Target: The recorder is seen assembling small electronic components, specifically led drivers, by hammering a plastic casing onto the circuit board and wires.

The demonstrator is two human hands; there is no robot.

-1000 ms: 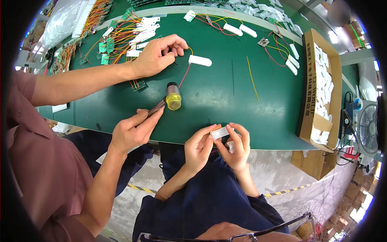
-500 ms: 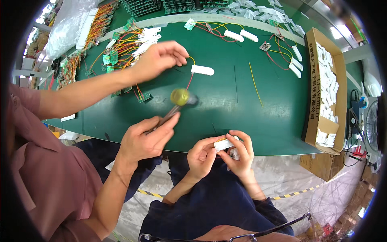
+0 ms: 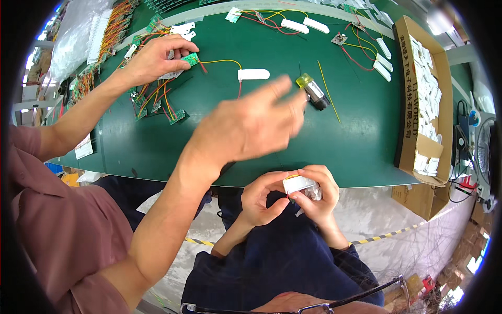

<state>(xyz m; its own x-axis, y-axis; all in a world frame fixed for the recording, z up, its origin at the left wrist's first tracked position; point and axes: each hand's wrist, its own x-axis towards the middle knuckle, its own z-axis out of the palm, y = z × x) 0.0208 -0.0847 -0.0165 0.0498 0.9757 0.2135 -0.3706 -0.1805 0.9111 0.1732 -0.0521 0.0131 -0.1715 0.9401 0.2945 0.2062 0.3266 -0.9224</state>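
Observation:
My left hand (image 3: 263,198) and my right hand (image 3: 320,196) are close together at the table's near edge. Between their fingertips they grip a small white plastic case (image 3: 297,184), tilted, with a yellow wire along its far edge. A crumpled clear plastic piece (image 3: 314,192) shows by my right fingers. At left, a co-worker's left hand (image 3: 164,56) pinches a green circuit board (image 3: 191,59), wired in red and yellow to another white case (image 3: 254,74). The co-worker's right hand (image 3: 251,125) is blurred above the table, near a black cylinder with a yellow-green see-through end (image 3: 315,95).
Wired boards (image 3: 149,99) are heaped at the left. Several wired white cases (image 3: 295,26) lie at the back. A cardboard box (image 3: 407,110) of white parts stands at right. A loose yellow wire (image 3: 329,91) rests on the green table (image 3: 345,152).
The co-worker's right hand has moved right and left the yellow-ended cylinder on the table. Their left hand now grips a circuit board. My hands keep the case, turned slightly.

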